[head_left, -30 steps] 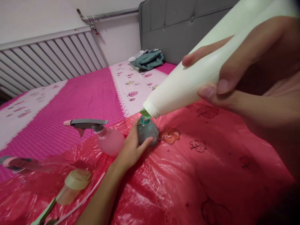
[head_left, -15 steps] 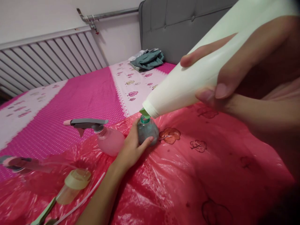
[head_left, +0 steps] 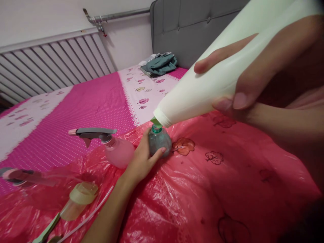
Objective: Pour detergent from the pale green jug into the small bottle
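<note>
My right hand (head_left: 255,77) is wrapped round a big white bottle (head_left: 202,91), tipped steeply down to the left. Its green spout (head_left: 156,122) sits right over the open teal neck of a small grey-green bottle (head_left: 159,143). My left hand (head_left: 141,160) grips that small bottle from the left and holds it upright on a red plastic sheet (head_left: 207,189) spread over the bed.
A pink spray bottle (head_left: 115,148) with a grey trigger stands just left of my left hand. A loose yellow-green sprayer head with its tube (head_left: 76,199) lies at the lower left. Another sprayer (head_left: 17,175) lies at the far left. Folded clothes (head_left: 159,64) rest by the grey headboard (head_left: 192,27).
The white bottle's far end has risen slightly, and my right fingers have shifted a little along it. The left hand and small bottle have stayed put.
</note>
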### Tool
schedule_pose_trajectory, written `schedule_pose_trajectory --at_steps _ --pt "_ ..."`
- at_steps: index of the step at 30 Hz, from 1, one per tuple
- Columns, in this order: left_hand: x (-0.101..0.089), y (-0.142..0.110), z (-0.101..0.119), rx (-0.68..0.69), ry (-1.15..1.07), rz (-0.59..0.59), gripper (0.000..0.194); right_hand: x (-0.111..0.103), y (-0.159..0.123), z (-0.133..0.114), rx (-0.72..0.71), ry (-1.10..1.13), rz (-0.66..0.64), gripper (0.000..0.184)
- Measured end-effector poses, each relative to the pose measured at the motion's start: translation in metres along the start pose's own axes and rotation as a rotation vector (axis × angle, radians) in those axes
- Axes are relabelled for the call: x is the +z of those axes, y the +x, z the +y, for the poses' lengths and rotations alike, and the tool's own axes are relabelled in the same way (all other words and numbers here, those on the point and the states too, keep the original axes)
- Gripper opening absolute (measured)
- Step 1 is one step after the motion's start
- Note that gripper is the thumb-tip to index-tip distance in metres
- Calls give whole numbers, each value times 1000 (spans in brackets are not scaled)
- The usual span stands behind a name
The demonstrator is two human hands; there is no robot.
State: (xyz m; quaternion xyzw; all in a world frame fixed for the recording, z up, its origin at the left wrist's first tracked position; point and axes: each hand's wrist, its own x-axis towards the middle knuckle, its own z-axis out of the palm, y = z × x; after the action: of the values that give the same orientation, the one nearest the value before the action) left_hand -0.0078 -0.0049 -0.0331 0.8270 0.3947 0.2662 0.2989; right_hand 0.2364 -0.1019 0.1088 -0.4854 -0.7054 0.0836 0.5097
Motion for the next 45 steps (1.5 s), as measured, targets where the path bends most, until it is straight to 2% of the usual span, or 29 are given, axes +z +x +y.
schedule_pose_trajectory --at_steps 4,10,22,30,34,37,41,45 --pt "0 0 0 3 -11 -1 81 1 -1 1 8 -13 57 47" --pt "0 -1 -2 -2 5 1 81 0 1 5 -17 -86 -20 42" --pt "0 0 1 -4 -8 -3 79 -1 -3 19 43 -161 50 68" --pt "1 0 -1 -6 -6 -6 80 0 0 23 85 -106 43 69" --pt "0 0 1 -14 -10 -2 80 3 -2 26 43 41 125 68" --pt "0 0 3 -22 -26 1 78 4 -1 28 -12 85 138 68" --pt "-1 0 3 -23 -39 1 77 3 2 30 -35 68 130 68" --pt "0 1 2 -9 -39 1 77 1 1 31 8 -5 63 68"
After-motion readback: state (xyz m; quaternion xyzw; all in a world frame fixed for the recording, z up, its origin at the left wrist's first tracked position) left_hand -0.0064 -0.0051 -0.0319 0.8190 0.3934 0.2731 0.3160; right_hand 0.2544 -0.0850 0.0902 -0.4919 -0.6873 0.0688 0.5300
